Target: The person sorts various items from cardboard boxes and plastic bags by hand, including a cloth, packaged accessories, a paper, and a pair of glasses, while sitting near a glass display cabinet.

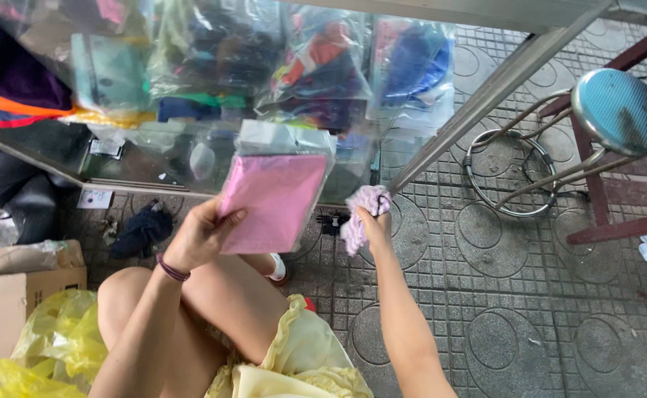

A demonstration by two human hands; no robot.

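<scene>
Two hands busy. Left hand [198, 237] has thumb over the front and fingers behind a flat pink packet [273, 200], pinching its lower left corner so the face tilts up to view. Right hand [373, 225] is fisted tight on a pale pink-and-white cloth [362, 214], which bunches above the knuckles and hangs below. Cloth sits at 3 o'clock of the packet, just beside it, not touching. Behind both, at 12 o'clock, a glass cabinet [154, 158] stuffed with bagged clothes [323, 66]. Metal stool [618, 110] at 2 o'clock, cardboard box [14, 287] at 8 o'clock on tiled floor [530, 295].
</scene>
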